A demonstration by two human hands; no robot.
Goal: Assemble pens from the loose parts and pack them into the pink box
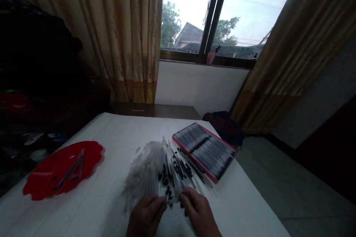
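Note:
Between my two hands is a thin, see-through pen barrel [172, 200], held roughly level just above the table. My left hand [147, 214] pinches its left end with thumb and fingertips. At its right end, my right hand [196, 209] is closed on it the same way; the fingers hide both ends. Just beyond lie a heap of clear pen barrels [150, 170] and many small black caps [180, 166]. Further back on the right, a red-edged box [204, 150] holds rows of clear pens with dark ends.
On the left of the white table [111, 133] sits a red scalloped dish [89, 155] with a few clear tubes in it. Dark cluttered items [36, 144] stand beyond the left edge. A dark patterned cloth [225, 124] lies past the far right corner.

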